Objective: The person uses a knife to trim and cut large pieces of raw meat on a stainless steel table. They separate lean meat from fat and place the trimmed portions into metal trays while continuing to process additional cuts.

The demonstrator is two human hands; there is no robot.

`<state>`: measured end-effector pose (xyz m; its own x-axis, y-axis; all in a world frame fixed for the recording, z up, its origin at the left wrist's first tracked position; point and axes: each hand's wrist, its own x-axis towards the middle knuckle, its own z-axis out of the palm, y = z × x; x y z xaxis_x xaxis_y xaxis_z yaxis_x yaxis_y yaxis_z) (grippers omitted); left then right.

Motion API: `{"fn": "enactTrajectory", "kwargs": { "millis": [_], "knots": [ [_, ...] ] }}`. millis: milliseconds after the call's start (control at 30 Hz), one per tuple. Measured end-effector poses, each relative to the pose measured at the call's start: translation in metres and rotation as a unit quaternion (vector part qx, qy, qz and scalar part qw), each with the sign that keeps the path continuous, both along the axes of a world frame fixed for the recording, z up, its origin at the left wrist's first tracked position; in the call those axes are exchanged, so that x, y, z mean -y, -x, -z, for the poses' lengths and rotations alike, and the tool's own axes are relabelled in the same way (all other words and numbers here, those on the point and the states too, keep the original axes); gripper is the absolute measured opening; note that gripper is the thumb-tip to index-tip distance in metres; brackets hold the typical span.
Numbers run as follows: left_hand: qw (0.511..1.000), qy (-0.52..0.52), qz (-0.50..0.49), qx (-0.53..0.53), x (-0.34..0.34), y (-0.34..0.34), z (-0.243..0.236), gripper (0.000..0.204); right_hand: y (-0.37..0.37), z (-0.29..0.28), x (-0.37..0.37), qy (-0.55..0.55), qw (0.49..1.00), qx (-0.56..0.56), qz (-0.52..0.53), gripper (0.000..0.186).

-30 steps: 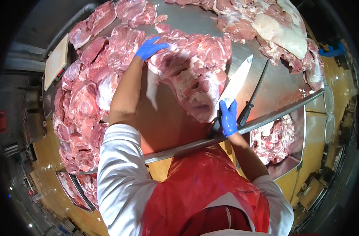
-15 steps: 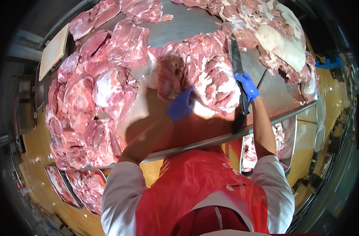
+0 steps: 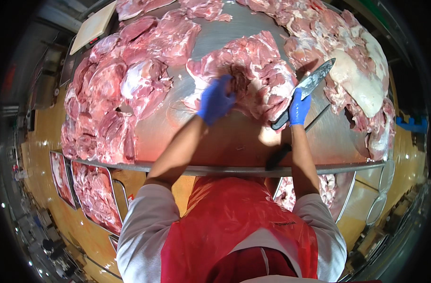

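Observation:
A large boned piece of raw pork [image 3: 253,61] lies at the middle of the steel table. My right hand [image 3: 299,107], blue-gloved, is closed round the black handle of a knife [image 3: 319,77]. Its broad blade points up and to the right, above the table right of the pork. My left hand [image 3: 216,100], also gloved, is over the near left part of the pork; its fingers are blurred, and I cannot tell whether they grip it. A thin dark rod with a black handle, seemingly a sharpening steel [image 3: 278,158], lies under my right wrist near the table edge.
More pork cuts [image 3: 104,80] cover the table's left side. Pale trimmings with skin [image 3: 354,78] are heaped at the right. A cream board [image 3: 93,26] stands far left. Metal trays [image 3: 115,200] of meat stand below the front edge [image 3: 215,170], left and right.
The knife has swung from nearly upright to slanting right, with its handle end now at the pork's lower right. My left hand has moved up onto the pork. The whole view has shifted.

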<state>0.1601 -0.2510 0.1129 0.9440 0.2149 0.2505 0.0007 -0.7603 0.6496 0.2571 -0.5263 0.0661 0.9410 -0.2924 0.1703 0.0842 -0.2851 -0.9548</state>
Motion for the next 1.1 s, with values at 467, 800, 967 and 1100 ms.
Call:
{"fn": "enactTrajectory", "kwargs": {
  "millis": [467, 800, 967, 1100],
  "knots": [
    [0.927, 0.353, -0.077, -0.097, -0.079, 0.011, -0.009, 0.035, -0.037, -0.004, 0.025, 0.070, 0.995, -0.025, -0.061, 0.041],
    [0.980, 0.078, -0.133, -0.124, -0.078, -0.001, -0.007, 0.032, 0.055, -0.059, -0.066, -0.038, 0.898, -0.223, -0.379, 0.037],
    [0.992, -0.088, -0.064, -0.067, -0.067, -0.015, -0.040, 0.024, -0.033, -0.078, -0.191, 0.232, 0.744, -0.280, -0.560, 0.041],
    [0.991, -0.115, -0.071, -0.021, -0.087, 0.004, -0.036, 0.019, -0.005, -0.076, -0.171, 0.183, 0.680, -0.239, -0.669, 0.054]
  ]
}}
